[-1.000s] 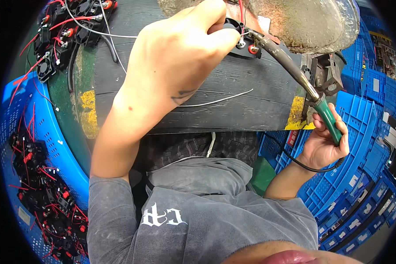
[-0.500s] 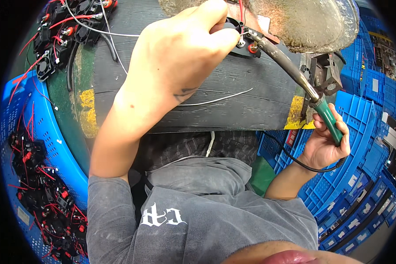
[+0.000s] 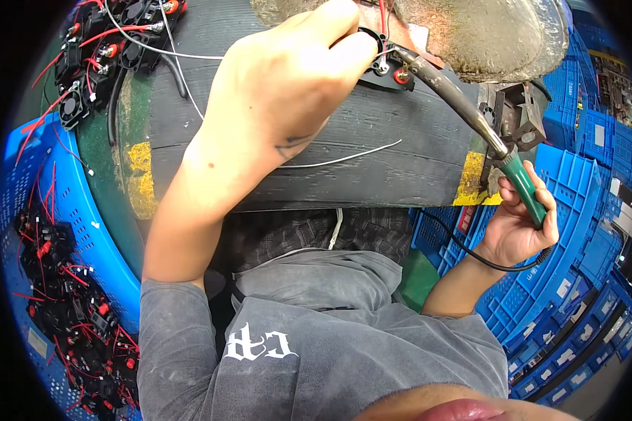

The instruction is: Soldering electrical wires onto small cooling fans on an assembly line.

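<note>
Black board flanked by blue crates, soldering iron held aslant

Across a green bench the black board was spread, its near corners marked by yellow patches. Over its far right part the soldering iron was held. Its long axis was set diagonally: the green handle was kept low and to the right, nearer the body, while the metal shaft was pointed up and leftward, away from the person. Its tip was brought to a small black fan unit fitted with a red-ringed terminal; whether contact was made cannot be told.

The handle was grasped by the curled fingers of the right hand. On the left hand, poised over the fan unit, the fingers were folded inward; their tips were hidden, so what was gripped cannot be told. Near the board's front, a pale wire was left lying.

At the left, a blue basket was filled with black parts, mixed with red wires and red caps. More fan units were heaped above it on the bench. At the right, blue crates were stood beside the bench.
</note>
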Action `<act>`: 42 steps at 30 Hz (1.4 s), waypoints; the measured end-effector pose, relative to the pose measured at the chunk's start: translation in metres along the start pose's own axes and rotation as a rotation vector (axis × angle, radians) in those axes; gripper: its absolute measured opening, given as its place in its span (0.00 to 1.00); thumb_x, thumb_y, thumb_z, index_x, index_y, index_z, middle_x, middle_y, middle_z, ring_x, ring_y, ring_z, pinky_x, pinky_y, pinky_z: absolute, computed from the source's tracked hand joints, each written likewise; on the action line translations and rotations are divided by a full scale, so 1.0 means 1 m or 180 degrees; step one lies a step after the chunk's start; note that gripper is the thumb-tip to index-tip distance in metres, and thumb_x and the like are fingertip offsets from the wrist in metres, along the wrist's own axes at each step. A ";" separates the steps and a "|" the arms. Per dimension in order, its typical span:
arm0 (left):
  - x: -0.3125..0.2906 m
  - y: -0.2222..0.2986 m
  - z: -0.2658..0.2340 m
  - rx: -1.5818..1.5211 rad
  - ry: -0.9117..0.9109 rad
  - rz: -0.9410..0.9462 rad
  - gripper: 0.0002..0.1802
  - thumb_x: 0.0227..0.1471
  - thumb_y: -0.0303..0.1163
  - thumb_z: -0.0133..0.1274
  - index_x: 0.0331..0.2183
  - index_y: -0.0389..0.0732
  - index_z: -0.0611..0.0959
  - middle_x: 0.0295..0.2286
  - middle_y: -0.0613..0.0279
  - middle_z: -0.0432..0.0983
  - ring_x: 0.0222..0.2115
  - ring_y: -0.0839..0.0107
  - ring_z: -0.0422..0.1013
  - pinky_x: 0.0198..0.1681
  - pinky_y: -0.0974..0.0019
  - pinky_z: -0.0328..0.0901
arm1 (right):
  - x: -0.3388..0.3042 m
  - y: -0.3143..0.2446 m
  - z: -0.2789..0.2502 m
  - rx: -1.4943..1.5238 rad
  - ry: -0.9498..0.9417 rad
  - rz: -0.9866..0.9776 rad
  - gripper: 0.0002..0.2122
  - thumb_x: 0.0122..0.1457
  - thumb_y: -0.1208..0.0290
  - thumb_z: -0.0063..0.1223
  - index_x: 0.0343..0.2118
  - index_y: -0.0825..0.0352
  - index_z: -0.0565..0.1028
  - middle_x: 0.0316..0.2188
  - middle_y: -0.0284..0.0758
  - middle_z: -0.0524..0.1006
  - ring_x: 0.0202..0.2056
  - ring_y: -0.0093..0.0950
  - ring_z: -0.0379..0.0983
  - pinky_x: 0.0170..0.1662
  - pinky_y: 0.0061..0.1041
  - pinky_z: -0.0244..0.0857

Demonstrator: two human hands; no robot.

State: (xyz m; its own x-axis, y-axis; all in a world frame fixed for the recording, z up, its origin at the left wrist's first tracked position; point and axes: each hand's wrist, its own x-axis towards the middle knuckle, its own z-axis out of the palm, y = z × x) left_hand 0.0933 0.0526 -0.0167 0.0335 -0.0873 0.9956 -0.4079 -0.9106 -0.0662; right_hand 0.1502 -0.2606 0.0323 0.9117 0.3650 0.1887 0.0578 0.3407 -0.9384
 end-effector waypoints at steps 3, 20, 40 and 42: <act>0.002 0.000 0.000 0.0059 -0.0032 0.0013 0.04 0.41 0.21 0.48 0.24 0.37 0.76 0.35 0.64 0.75 0.23 0.69 0.71 0.22 0.71 0.66 | 0.000 0.000 -0.001 -0.0037 0.0042 -0.0026 0.18 0.56 0.60 0.38 0.35 0.70 0.77 0.44 0.60 0.72 0.29 0.43 0.78 0.39 0.38 0.73; 0.001 0.000 0.003 -0.0016 -0.0083 0.0071 0.02 0.42 0.21 0.48 0.24 0.37 0.76 0.35 0.65 0.75 0.23 0.71 0.71 0.22 0.72 0.66 | 0.003 0.003 0.002 0.0001 0.0088 -0.0039 0.19 0.56 0.61 0.38 0.35 0.71 0.77 0.43 0.59 0.73 0.29 0.43 0.78 0.37 0.36 0.74; 0.004 0.004 -0.001 -0.0209 -0.0168 -0.0112 0.01 0.44 0.21 0.49 0.24 0.35 0.76 0.36 0.63 0.75 0.23 0.72 0.71 0.23 0.72 0.66 | 0.006 0.001 -0.004 0.0026 -0.0021 -0.0090 0.21 0.58 0.58 0.33 0.35 0.72 0.75 0.43 0.59 0.72 0.28 0.46 0.77 0.36 0.41 0.75; 0.004 0.003 -0.001 -0.0236 -0.0142 -0.0109 0.01 0.44 0.21 0.49 0.24 0.35 0.76 0.36 0.63 0.75 0.23 0.72 0.71 0.23 0.72 0.66 | 0.006 0.001 -0.004 0.0019 -0.0025 -0.0094 0.21 0.58 0.58 0.33 0.35 0.71 0.75 0.43 0.59 0.72 0.28 0.46 0.77 0.36 0.41 0.74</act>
State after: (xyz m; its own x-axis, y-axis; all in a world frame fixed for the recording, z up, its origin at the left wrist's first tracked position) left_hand 0.0914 0.0499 -0.0133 0.0884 -0.0760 0.9932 -0.4721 -0.8812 -0.0254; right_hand 0.1573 -0.2621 0.0316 0.9064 0.3616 0.2185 0.0821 0.3567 -0.9306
